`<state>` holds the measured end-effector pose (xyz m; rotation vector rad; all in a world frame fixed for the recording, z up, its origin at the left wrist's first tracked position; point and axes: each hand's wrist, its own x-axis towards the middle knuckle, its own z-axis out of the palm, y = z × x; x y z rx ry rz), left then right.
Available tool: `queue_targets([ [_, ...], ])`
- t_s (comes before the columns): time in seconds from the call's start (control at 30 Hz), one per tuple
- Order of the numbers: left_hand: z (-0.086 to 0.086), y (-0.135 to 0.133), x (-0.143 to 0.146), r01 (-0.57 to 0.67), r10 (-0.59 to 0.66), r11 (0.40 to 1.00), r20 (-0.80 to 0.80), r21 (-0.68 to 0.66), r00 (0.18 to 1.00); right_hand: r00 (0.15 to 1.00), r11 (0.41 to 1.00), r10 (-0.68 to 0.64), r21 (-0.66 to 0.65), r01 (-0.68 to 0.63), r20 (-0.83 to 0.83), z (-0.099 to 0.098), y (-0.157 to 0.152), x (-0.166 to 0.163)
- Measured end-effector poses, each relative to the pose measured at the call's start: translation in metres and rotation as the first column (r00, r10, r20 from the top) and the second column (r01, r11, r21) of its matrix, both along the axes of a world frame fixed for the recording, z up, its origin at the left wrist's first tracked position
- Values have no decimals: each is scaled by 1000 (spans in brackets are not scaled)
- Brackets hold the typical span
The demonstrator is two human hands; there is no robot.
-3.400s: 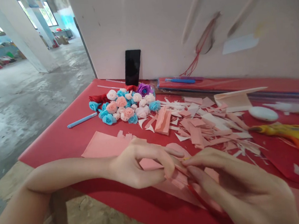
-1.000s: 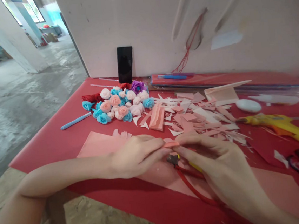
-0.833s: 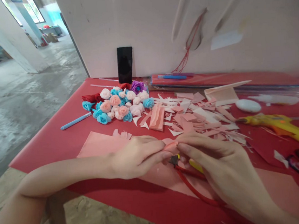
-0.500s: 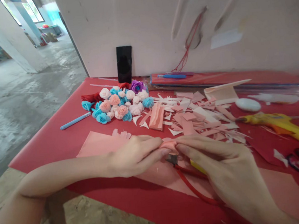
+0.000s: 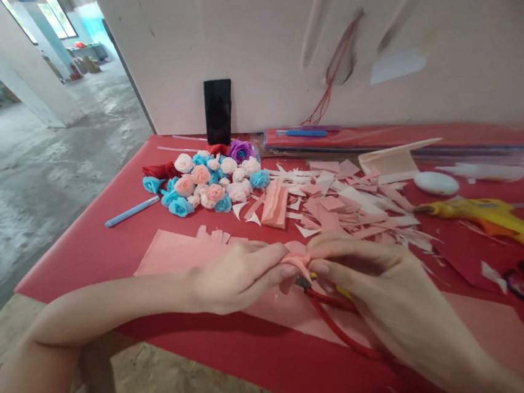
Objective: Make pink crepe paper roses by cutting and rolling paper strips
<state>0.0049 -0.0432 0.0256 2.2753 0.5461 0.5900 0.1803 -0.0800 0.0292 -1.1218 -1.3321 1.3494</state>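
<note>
My left hand (image 5: 237,278) and my right hand (image 5: 382,290) meet over the near part of the red table (image 5: 86,250). Both pinch a small rolled piece of pink paper (image 5: 298,259) between thumbs and fingertips. Under my right hand lie red-handled pliers (image 5: 334,319) on a pink paper sheet (image 5: 175,257). A small yellow piece shows by my right fingers; I cannot make out what it is.
A heap of paper roses (image 5: 209,180) in pink, white, blue and purple lies farther back, with a blue pen (image 5: 131,212) to its left. Pink paper scraps (image 5: 337,205), a yellow glue gun (image 5: 500,220), a white oval object (image 5: 437,183) and a black phone (image 5: 218,111) against the wall are also there.
Over the last second the pink piece between my fingertips went from a flat strip to a tighter roll. My right fingers curled in closer. 3.4 s ago the hands sat lower and nearer me.
</note>
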Motion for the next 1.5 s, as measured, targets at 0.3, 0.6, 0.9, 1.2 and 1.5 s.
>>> queue_targets([
  [0.3,2,-1,0,14,-9,998,69,-68,998,999,999,-34,-5,34,32,3,-1,-3],
  [0.6,1,-1,2,-9,14,995,47,-104,999,985,991,-130,-20,133,114,7,-4,-8],
  [0.9,-9,7,2,-46,45,997,-25,-57,999,985,988,-74,-120,93,153,-5,-5,-6],
  [1.2,-5,6,2,-164,161,972,-32,-170,986,872,984,-83,178,-5,482,4,5,10],
  [1.5,-34,-23,12,353,-306,907,-218,228,927,503,959,49,100,-265,863,-31,-28,57],
])
